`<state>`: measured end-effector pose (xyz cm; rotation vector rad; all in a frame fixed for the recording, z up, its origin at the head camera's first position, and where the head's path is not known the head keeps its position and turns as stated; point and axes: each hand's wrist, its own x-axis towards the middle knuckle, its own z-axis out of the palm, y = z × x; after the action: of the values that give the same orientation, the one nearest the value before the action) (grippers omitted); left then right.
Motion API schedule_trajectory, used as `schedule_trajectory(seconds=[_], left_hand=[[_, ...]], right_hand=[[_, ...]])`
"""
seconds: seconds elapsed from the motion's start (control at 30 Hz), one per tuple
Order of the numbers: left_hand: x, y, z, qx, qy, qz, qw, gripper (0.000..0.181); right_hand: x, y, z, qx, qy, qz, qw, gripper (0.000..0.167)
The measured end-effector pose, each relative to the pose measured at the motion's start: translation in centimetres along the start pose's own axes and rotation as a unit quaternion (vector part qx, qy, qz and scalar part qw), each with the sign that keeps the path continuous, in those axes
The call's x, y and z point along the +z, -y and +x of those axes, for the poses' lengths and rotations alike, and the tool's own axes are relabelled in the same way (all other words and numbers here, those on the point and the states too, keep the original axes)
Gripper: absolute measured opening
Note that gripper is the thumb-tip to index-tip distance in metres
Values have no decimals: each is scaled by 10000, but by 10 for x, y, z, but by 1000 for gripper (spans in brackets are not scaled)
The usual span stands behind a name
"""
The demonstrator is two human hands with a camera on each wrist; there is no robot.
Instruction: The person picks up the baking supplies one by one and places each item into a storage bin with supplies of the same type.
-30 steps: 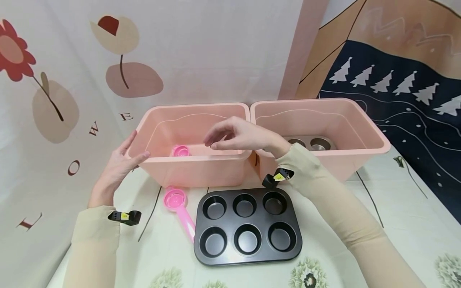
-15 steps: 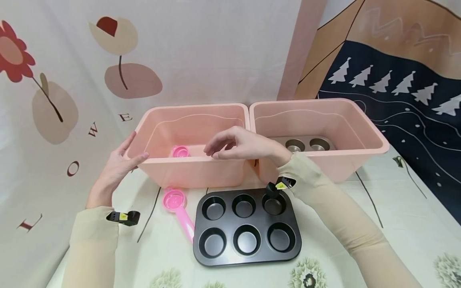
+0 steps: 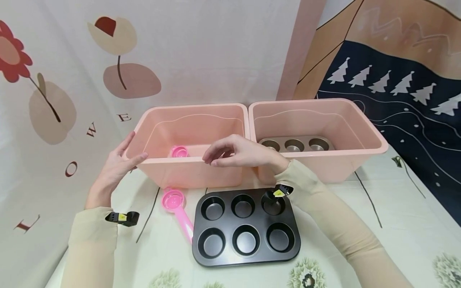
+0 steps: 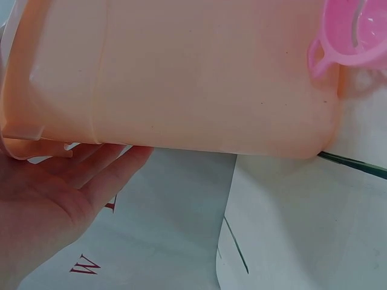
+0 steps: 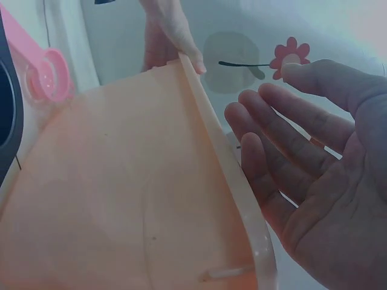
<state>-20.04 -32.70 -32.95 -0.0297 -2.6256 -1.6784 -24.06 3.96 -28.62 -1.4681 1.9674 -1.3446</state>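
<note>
In the head view my left hand point(image 3: 115, 168) holds the left end of a pink plastic bin point(image 3: 187, 175), thumb over its rim, fingers along the outside. My right hand point(image 3: 239, 152) is at the bin's near rim, fingers loosely bent, with nothing in it. In the right wrist view, its fingers point(image 5: 284, 142) lie beside the rim. A small pink cup-shaped thing point(image 3: 179, 151) lies inside this bin, partly hidden by the front wall. In front lies a pink long-handled scoop point(image 3: 174, 201) with openings in its bowl, its handle's end against a dark muffin pan point(image 3: 246, 228).
A second pink bin point(image 3: 331, 166) stands against the first on the right. Inside it sits a grey-brown muffin pan point(image 3: 300, 140), partly hidden by the front wall. A printed white cloth point(image 3: 345, 240) covers the table, and patterned fabric point(image 3: 216, 48) hangs behind the bins.
My right hand has moved down and toward me, from over the left bin's inside to its near rim. More of the pan in the right bin shows. My left hand stays on the bin.
</note>
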Motion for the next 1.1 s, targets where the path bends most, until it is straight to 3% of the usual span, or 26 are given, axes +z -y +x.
schedule_trajectory(seconds=[0.43, 0.73, 1.1], left_hand=[[0, -2, -2, -40, 22, 37, 10000, 79], [0, -2, -2, -26, 50, -14, 10000, 80], [0, -1, -2, -56, 16, 28, 10000, 79]], right_hand=[[17, 4, -3, -27, 125, 116, 9999, 21], [28, 1, -4, -252, 225, 100, 9994, 20], [44, -8, -5, 102, 371, 453, 9982, 21]])
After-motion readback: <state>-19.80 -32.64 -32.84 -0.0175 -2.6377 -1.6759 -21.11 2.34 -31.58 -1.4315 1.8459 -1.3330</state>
